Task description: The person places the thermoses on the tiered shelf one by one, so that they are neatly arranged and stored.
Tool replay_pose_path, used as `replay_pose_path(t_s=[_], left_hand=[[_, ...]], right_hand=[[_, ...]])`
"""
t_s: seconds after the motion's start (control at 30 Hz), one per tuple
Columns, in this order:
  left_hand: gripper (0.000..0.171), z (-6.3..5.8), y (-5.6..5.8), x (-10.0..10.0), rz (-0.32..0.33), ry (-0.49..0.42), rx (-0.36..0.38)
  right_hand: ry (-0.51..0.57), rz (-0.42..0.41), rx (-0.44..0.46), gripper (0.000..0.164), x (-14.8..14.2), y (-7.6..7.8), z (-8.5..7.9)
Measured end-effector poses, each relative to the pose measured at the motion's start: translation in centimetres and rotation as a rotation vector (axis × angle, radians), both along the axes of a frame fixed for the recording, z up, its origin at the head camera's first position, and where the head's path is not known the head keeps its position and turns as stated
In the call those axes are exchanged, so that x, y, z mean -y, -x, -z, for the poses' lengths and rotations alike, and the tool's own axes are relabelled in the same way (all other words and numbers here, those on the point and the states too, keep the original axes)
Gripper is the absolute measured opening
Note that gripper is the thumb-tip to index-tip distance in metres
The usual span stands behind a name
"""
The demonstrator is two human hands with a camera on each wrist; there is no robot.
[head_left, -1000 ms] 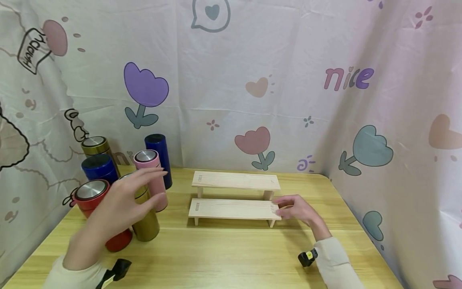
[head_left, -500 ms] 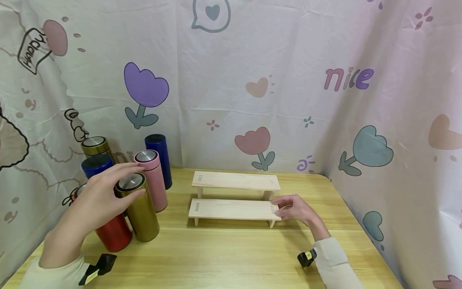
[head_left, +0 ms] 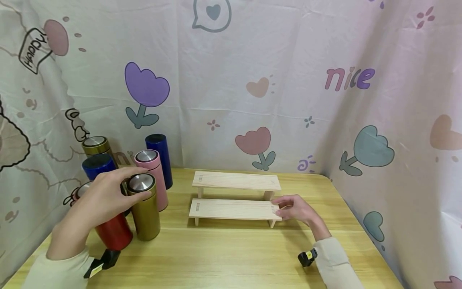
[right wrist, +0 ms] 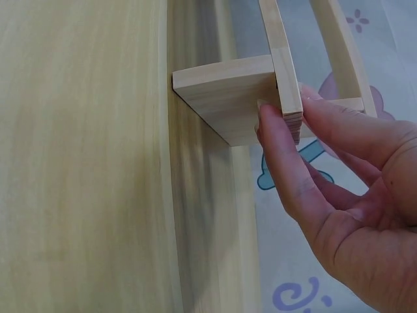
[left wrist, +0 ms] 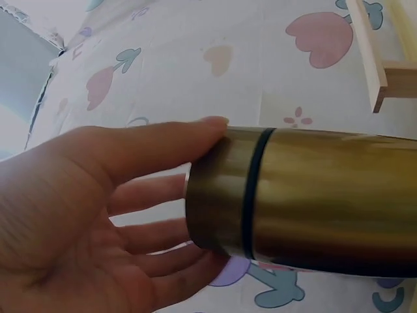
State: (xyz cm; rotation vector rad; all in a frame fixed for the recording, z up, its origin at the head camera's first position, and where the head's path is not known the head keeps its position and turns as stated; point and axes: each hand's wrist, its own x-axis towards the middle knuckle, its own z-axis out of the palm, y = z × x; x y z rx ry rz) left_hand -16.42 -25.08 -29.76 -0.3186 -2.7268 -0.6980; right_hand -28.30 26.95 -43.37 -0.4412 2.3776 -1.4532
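My left hand (head_left: 102, 196) holds a gold thermos flask (head_left: 146, 216) by its lid, thumb on one side and fingers round the other. The flask's base appears to rest on the table, close to a red flask (head_left: 114, 233) that the hand partly hides. In the left wrist view the thumb lies along the gold lid (left wrist: 221, 189), above a dark ring. At the right, my right hand (head_left: 297, 209) pinches the end of the lower board of a two-step wooden rack (head_left: 231, 209). Thumb and fingers of the right hand (right wrist: 352, 208) sit on opposite faces of that board (right wrist: 287, 85).
Behind the gold flask stand a pink flask (head_left: 156, 180) and a tall blue one (head_left: 159, 160). Another blue flask (head_left: 97, 163) and a second gold flask (head_left: 95, 145) are at the back left. A printed curtain (head_left: 216, 80) encloses the wooden table (head_left: 216, 257).
My left hand has drawn back to the left and down onto the gold flask's lid. The flask leaned left half a second ago and now stands more upright. My right hand stays put.
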Motion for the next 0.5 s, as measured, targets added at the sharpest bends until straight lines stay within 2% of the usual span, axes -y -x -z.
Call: replay_pose_path(t_s=[0.13, 0.5], left_hand=[[0.062, 0.4, 0.2, -0.4, 0.016, -0.025, -0.006], [0.079, 1.2, 0.7, -1.0, 0.009, -0.064, -0.010]], right_hand=[[0.001, -0.004, -0.002, 0.045, 0.0, 0.0, 0.0], [-0.001, -0.013, -0.010, 0.045, -0.1, 0.0, 0.0]])
